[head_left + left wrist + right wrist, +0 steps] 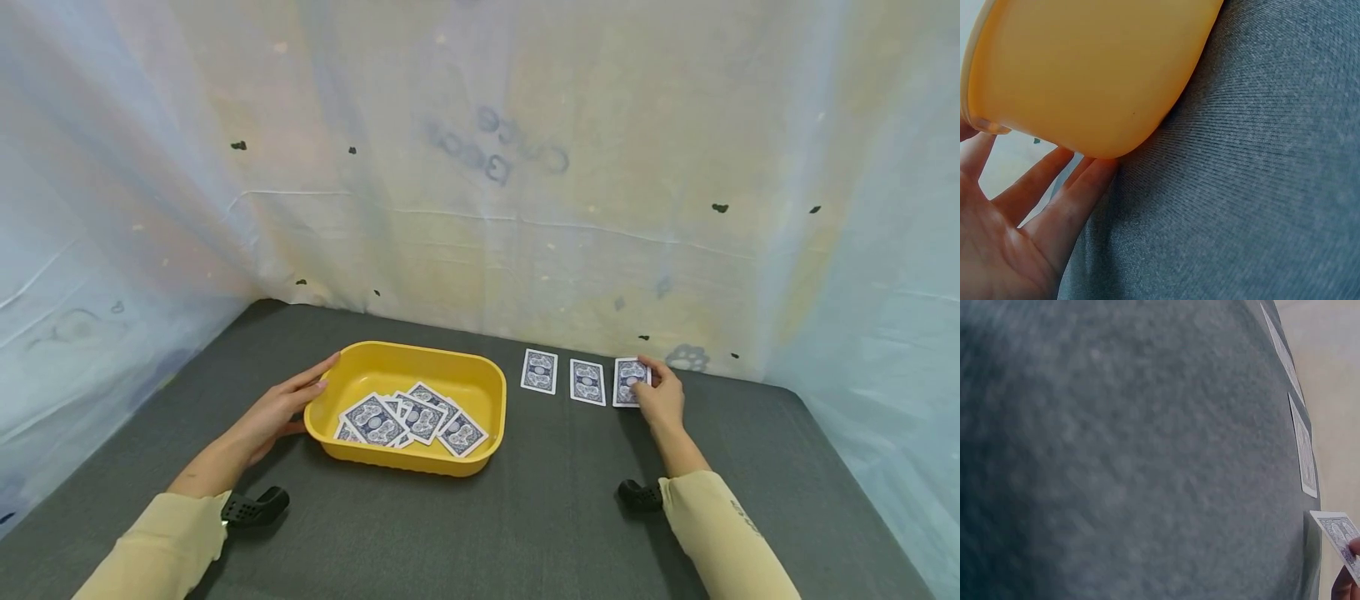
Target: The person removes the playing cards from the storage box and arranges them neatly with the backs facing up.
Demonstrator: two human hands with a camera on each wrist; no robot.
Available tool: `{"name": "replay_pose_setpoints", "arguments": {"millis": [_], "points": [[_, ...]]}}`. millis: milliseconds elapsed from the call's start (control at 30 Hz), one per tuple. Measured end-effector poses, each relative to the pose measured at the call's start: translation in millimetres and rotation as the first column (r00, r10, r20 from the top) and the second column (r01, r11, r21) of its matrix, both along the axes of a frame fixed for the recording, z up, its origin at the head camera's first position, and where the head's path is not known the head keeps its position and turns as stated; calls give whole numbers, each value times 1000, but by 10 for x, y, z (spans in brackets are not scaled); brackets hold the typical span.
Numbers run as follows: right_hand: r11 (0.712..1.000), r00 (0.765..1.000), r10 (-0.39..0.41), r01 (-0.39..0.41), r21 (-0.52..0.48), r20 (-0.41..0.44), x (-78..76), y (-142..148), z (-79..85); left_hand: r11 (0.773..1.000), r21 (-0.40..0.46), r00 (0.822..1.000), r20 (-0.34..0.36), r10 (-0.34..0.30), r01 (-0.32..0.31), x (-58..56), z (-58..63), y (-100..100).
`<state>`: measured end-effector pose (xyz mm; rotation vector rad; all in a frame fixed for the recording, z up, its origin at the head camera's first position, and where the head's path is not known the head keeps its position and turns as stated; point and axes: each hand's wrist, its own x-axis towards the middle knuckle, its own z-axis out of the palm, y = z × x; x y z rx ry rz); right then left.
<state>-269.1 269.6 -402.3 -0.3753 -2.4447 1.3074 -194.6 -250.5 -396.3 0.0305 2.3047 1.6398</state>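
Note:
At the right end of a short row, a playing card (628,385) is pinched by my right hand (662,400), its thumb over the patterned back. The right wrist view shows this card (1338,536) tilted, with fingertips at its edge. Two more playing cards, a middle one (587,382) and a left one (539,372), lie back up beside it. My left hand (273,414) rests against the left end of a yellow plastic basin (495,392). In the left wrist view its extended fingers (1079,194) touch the basin's outer wall (1104,94). Inside the basin lies a loose heap of playing cards (420,417), backs up.
Dark grey cloth covers the table (540,517). A pale, translucent sheet (480,208) hangs behind it and along the sides, close to the row of cards. Black wrist straps (255,506) sit at both cuffs.

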Motion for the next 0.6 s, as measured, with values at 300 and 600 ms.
{"name": "replay_pose_setpoints", "arguments": {"millis": [300, 600], "points": [[996, 1000, 6, -6, 86, -5, 5, 66, -11, 1000, -1, 1000, 0, 1, -1, -2, 3, -4], [984, 998, 24, -34, 176, 59, -8, 122, -48, 1000, 2, 1000, -3, -1, 1, -8, -16, -7]]}}
